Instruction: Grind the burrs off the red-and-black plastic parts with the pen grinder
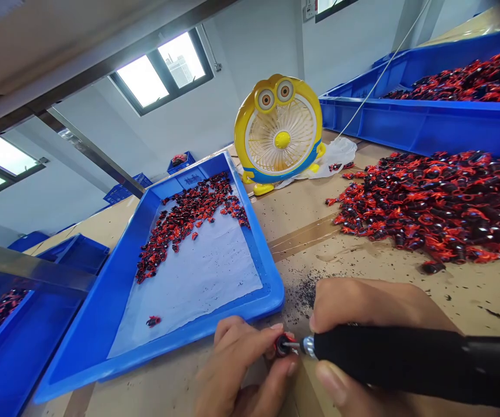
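Between the thumb and fingers of my left hand (pixel 245 368) is a small red-and-black part (pixel 282 345), its round open end turned toward the tool. My right hand (pixel 371 313) is wrapped round a thick black handheld power tool (pixel 389 359) with a silver collar and a thin metal bit. The bit's tip reaches the opening of the part. Both hands are just in front of a blue tray (pixel 271 295). Inside it, many similar red-and-black parts (pixel 184 223) lie on a white sheet, with a single part (pixel 153 321) near the front.
A big pile of red-and-black parts (pixel 441 202) covers the right of the cardboard-topped table (pixel 302 220). Black shavings (pixel 306 292) are scattered by the tray's corner. Behind stand a yellow fan (pixel 281 139) and a blue bin (pixel 423 124) of parts. Another blue tray (pixel 46 324) is at left.
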Demonstrator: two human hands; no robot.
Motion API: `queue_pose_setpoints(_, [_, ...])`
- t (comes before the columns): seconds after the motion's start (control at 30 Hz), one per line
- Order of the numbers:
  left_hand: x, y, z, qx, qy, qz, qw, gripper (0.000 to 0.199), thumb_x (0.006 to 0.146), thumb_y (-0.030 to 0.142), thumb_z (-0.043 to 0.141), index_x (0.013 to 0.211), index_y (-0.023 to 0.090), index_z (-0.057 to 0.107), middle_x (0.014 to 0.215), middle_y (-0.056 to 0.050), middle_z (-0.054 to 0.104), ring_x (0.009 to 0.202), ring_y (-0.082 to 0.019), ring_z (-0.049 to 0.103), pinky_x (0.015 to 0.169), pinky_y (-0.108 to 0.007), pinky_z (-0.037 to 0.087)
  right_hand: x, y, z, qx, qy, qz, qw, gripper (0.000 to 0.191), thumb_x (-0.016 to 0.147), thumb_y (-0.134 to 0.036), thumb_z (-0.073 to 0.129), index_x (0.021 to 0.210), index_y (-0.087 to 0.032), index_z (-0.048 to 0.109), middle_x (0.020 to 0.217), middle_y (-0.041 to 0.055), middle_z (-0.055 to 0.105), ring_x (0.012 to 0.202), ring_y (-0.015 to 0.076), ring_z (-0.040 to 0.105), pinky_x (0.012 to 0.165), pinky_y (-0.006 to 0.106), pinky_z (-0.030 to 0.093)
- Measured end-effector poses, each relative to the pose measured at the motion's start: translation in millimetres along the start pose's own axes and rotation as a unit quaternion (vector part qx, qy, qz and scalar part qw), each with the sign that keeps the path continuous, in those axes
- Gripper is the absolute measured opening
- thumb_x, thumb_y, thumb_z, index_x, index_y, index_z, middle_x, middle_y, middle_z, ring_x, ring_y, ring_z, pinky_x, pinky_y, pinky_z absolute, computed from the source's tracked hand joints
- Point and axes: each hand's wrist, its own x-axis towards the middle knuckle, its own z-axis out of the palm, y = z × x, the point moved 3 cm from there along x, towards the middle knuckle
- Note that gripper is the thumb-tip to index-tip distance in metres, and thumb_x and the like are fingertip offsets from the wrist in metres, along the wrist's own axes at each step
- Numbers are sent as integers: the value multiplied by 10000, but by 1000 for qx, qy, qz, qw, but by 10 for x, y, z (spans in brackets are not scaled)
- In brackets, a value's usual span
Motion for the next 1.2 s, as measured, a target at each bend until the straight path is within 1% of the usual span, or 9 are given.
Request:
queue_pose_setpoints(0.1, [18, 1, 8, 0, 3, 8, 1000, 320, 861, 52, 829, 1168, 120, 768, 848, -5, 807, 620, -124, 637, 654, -312, 558, 0, -27, 28, -5, 36, 0, 999, 127, 850, -202, 669, 807, -252, 560, 634, -108, 510, 522, 45, 473, 514, 193, 366])
queue_pose_setpoints(0.23, [31, 8, 16, 1, 1, 15, 1000, 362, 820, -14, 823, 1161, 94, 767, 878, -6, 808, 642, -116, 637, 665, -302, 559, -34, -42, 72, -49, 72, -39, 995, 90, 835, -200, 634, 818, -253, 563, 631, -109, 491, 517, 55, 451, 520, 206, 365])
queue_pose_setpoints(0.5, [-5, 40, 5, -21, -8, 2, 1000, 368, 855, -13, 817, 1199, 101, 758, 915, -4, 805, 700, -113, 629, 706, -304, 530, -30, -34, 77, -75, 72, -38, 994, 89, 870, -207, 606, 827, -261, 551, 614, -105, 493, 509, 68, 451, 540, 224, 383])
queue_pose_setpoints(0.6, [-18, 73, 48, -24, 24, -32, 999, 319, 888, 0, 808, 1183, 117, 766, 893, 6, 796, 711, -115, 628, 735, -316, 517, -40, -28, 79, -64, 71, -38, 995, 105, 875, -186, 581, 828, -265, 530, 615, -103, 479, 502, 68, 453, 516, 213, 385])
queue_pose_setpoints(0.67, [-14, 81, 70, -19, 43, -52, 998, 282, 904, 18, 807, 1162, 126, 773, 880, 8, 792, 708, -117, 631, 747, -325, 510, -56, -19, 88, -79, 64, -36, 994, 106, 878, -173, 563, 855, -270, 527, 649, -91, 530, 530, 80, 498, 514, 228, 394])
queue_pose_setpoints(0.77, [7, 70, 73, -20, 30, -34, 999, 232, 914, 65, 818, 1135, 115, 771, 855, 6, 789, 680, -113, 634, 700, -314, 509, -70, -11, 91, -84, 61, -26, 994, 108, 893, -172, 547, 898, -280, 538, 684, -77, 586, 553, 98, 543, 520, 255, 404])
queue_pose_setpoints(0.9, [20, 30, 27, -16, 9, 4, 1000, 208, 905, 88, 812, 1108, 103, 769, 816, 12, 783, 628, -101, 632, 659, -305, 515, -67, -10, 95, -62, 52, -12, 997, 108, 901, -189, 576, 844, -275, 543, 651, -82, 570, 526, 90, 527, 495, 262, 370])
queue_pose_setpoints(1.07, [21, 25, 9, -4, 17, 6, 1000, 221, 889, 64, 796, 1106, 101, 771, 820, 1, 797, 617, -107, 636, 635, -303, 534, -85, 4, 120, -46, 56, 2, 997, 130, 900, -238, 591, 786, -268, 536, 605, -79, 531, 500, 94, 478, 475, 269, 338])
queue_pose_setpoints(1.2, [24, 26, 33, -1, 21, -1, 1000, 226, 869, 48, 769, 1086, 111, 775, 817, -5, 806, 585, -111, 649, 607, -309, 545, -92, -10, 100, -25, 74, -17, 997, 133, 898, -198, 634, 846, -272, 537, 648, -63, 579, 514, 112, 519, 485, 281, 398])
